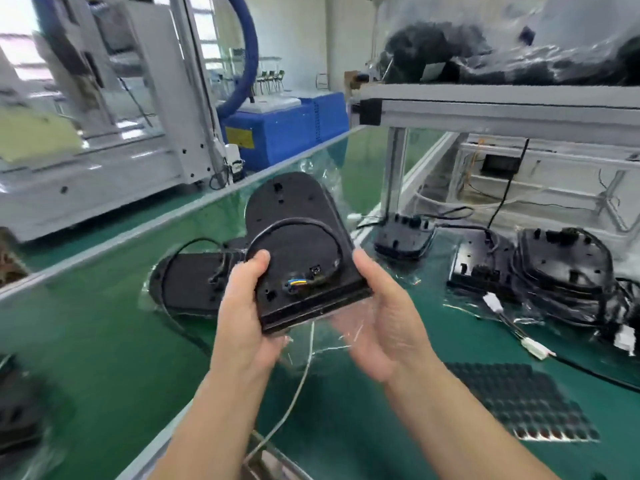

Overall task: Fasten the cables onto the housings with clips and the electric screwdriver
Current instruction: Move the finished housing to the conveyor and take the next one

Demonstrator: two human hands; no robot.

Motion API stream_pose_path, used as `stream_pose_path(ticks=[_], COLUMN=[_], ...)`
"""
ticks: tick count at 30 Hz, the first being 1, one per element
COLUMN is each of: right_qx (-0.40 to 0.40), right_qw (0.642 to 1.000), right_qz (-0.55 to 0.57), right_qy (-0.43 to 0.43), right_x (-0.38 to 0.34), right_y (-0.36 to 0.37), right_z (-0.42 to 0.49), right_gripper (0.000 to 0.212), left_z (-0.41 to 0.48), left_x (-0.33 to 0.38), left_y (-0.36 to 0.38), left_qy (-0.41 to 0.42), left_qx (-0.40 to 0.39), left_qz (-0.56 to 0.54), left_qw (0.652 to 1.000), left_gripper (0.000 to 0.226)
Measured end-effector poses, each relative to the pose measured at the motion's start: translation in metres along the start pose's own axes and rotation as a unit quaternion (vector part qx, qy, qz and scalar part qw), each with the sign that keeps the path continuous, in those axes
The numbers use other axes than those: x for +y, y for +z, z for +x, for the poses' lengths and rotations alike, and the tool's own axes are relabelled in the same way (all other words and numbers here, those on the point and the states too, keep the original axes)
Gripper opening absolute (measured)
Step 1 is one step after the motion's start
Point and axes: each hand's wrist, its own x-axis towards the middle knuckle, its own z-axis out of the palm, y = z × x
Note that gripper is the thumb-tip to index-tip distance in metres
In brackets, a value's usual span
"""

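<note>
I hold a black housing [294, 233] up above the green belt, its flat edge toward me. A black cable [294, 221] loops across its top face and ends in yellow and blue wires near the lower edge. My left hand [244, 306] grips the housing's left side, thumb on top. My right hand [377, 306] holds its right corner, thumb along the edge, with clear plastic film hanging under it. A second housing [194, 282] with its own cable lies flat on the belt behind my left hand. No clips or screwdriver are visible.
Several more housings [564, 268] with cables and white connectors [493, 301] lie at the right. A tray of small black parts [519, 400] sits lower right. An aluminium frame shelf [502, 105] carries bagged black parts. White machinery and a blue box [277, 133] stand beyond the belt rail.
</note>
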Motion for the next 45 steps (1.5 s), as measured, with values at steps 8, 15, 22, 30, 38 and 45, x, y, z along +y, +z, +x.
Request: stream_pose_path(ticks=[8, 15, 22, 30, 38, 45], right_qx=[-0.117, -0.103, -0.052, -0.070, -0.021, -0.030], right_qw=[0.972, 0.801, 0.682, 0.562, 0.420, 0.595], right_qz=[-0.195, -0.588, -0.714, -0.824, -0.901, -0.803], right_qy=[0.061, -0.056, -0.151, 0.017, -0.103, -0.011], right_x=[0.079, 0.143, 0.149, 0.133, 0.145, 0.152], right_y=[0.054, 0.049, 0.043, 0.064, 0.064, 0.048], right_z=[0.096, 0.147, 0.181, 0.207, 0.161, 0.145], right_gripper=[0.060, 0.044, 0.065, 0.098, 0.073, 0.064], left_z=[0.015, 0.028, 0.049, 0.043, 0.019, 0.030], left_x=[0.029, 0.032, 0.036, 0.045, 0.064, 0.072], left_y=[-0.097, -0.165, -0.203, -0.195, -0.169, -0.147], left_qy=[0.138, 0.151, 0.139, 0.173, 0.199, 0.175], left_qx=[0.258, 0.397, 0.473, 0.471, 0.383, 0.255], left_qz=[-0.053, -0.062, 0.156, 0.426, 0.642, 0.756], left_qw=[0.955, 0.903, 0.856, 0.753, 0.634, 0.577], left_gripper=[0.046, 0.033, 0.060, 0.078, 0.066, 0.050])
